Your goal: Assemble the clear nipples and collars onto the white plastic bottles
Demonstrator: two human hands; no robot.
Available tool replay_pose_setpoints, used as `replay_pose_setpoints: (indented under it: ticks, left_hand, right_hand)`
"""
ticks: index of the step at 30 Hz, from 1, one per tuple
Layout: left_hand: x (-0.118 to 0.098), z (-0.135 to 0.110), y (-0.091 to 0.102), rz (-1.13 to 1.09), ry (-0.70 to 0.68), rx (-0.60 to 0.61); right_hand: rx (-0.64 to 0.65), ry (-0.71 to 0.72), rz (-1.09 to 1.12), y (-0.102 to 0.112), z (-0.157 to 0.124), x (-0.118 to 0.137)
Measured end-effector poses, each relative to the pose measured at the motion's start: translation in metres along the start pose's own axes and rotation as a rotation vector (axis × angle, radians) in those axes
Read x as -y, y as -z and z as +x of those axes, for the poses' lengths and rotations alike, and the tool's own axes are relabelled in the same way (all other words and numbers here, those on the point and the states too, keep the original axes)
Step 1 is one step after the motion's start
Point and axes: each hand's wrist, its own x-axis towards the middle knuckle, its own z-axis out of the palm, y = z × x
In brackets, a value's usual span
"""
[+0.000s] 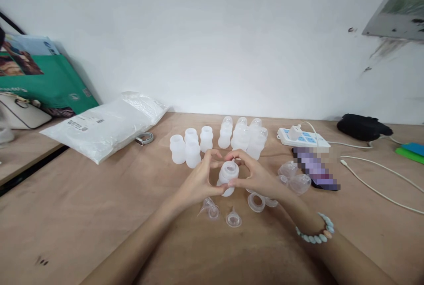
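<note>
On wooden tabletop (109, 214): frosted waisted plastic bottle (228, 177) between left hand (202, 179) and right hand (254, 174). Behind it to the left, as I stand: open frosted bottles (192, 155); right of these, clear-domed frosted bottles (241, 136). Before it: clear funnel-shaped teats (233, 219); translucent flat rings (256, 209) to their right. Farther right: clear rounded domes (300, 184) beside flat dark-edged phone (319, 172); white rectangular power strip (306, 143) behind.

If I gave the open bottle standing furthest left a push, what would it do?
The bottle would probably tip if pushed hard, since it stands upright and is taller than it is wide. Once down, it might roll, because its sides look round. It's likely light too, as it looks like cloudy plastic.
</note>
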Motion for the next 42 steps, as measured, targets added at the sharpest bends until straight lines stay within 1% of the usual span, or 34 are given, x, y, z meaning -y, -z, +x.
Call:
replay_pose_setpoints:
  ticks: [2,3,5,6,8,10,11,13,15,16,18,20,21,22,24,25,26,27,29,30,33,35,38,40,42]
  left_hand:
    - [-0.001,0.000,0.000,0.004,-0.002,-0.013]
    - [-0.001,0.000,0.000,0.009,0.002,-0.017]
    - [-0.002,0.000,0.000,0.015,0.011,-0.018]
    - [-0.002,0.000,0.000,0.011,0.009,-0.014]
    - [-0.001,0.000,0.000,-0.001,-0.003,-0.004]
    - [-0.001,0.000,0.000,-0.007,-0.013,-0.002]
    - [0.000,-0.001,0.000,-0.009,-0.014,-0.002]
    - [0.000,-0.001,0.000,-0.009,-0.008,-0.002]
    - [0.000,0.000,0.000,-0.005,-0.001,0.004]
    - [0.000,0.000,0.000,-0.001,0.002,0.006]
    - [0.000,0.000,0.001,0.005,0.003,0.007]
    - [-0.001,0.000,0.001,0.007,0.004,0.003]
    - [-0.001,0.000,0.001,0.006,0.007,0.001]
    - [-0.002,0.000,0.001,0.005,0.012,0.000]
    - [-0.003,-0.001,0.000,0.006,0.022,0.007]
    - [-0.003,-0.001,0.000,0.003,0.021,0.012]
    - [-0.003,-0.001,0.000,-0.003,0.016,0.017]
    - [-0.002,-0.001,0.001,-0.011,0.008,0.021]
    - [0.001,0.000,0.001,-0.027,0.002,0.027]
    - [0.003,0.000,0.002,-0.037,0.008,0.032]
    - [0.010,0.002,0.002,-0.092,0.054,0.069]
    - [0.013,0.003,0.002,-0.147,0.084,0.139]
    - [0.013,0.006,0.001,-0.195,0.101,0.248]
    - [0.011,0.006,0.001,-0.203,0.103,0.278]
    - [0.009,0.006,0.001,-0.179,0.109,0.275]
  right_hand:
    - [0.039,0.045,0.055,0.000,0.000,0.000]
    - [0.018,0.049,0.055,0.000,0.000,0.000]
    - [-0.043,0.013,0.031,0.000,0.000,0.000]
    - [-0.045,-0.008,0.026,0.001,0.000,0.000]
    - [0.029,0.000,0.051,0.003,0.001,0.000]
    - [0.113,0.062,0.075,0.004,0.001,-0.001]
    - [0.117,0.087,0.069,0.005,0.001,-0.001]
    - [0.040,0.080,0.024,0.004,0.001,-0.002]
    - [-0.044,0.011,-0.013,0.002,0.000,-0.002]
    - [-0.041,-0.017,-0.006,0.001,0.000,-0.002]
    - [0.037,-0.004,0.053,0.000,0.000,-0.001]
    - [0.093,0.065,0.101,0.000,0.001,-0.001]
    - [0.078,0.084,0.100,-0.001,0.001,-0.002]
    - [0.034,0.083,0.084,-0.002,0.001,-0.002]
    - [-0.061,0.031,0.030,-0.004,0.002,-0.004]
    - [-0.076,0.001,0.013,-0.005,0.001,-0.005]
    - [-0.056,-0.016,0.012,-0.005,0.001,-0.006]
    - [-0.010,-0.015,0.027,-0.004,0.001,-0.007]
    - [0.091,0.021,0.066,0.001,0.001,-0.009]
    - [0.115,0.044,0.077,0.004,0.002,-0.009]
    - [0.074,0.078,0.052,0.010,0.002,-0.010]
    - [0.053,0.084,0.025,0.010,0.002,-0.008]
    - [0.111,0.102,0.019,0.009,0.002,-0.002]
    - [0.175,0.116,0.040,0.008,0.002,0.003]
    - [0.170,0.129,0.038,0.005,0.002,0.006]
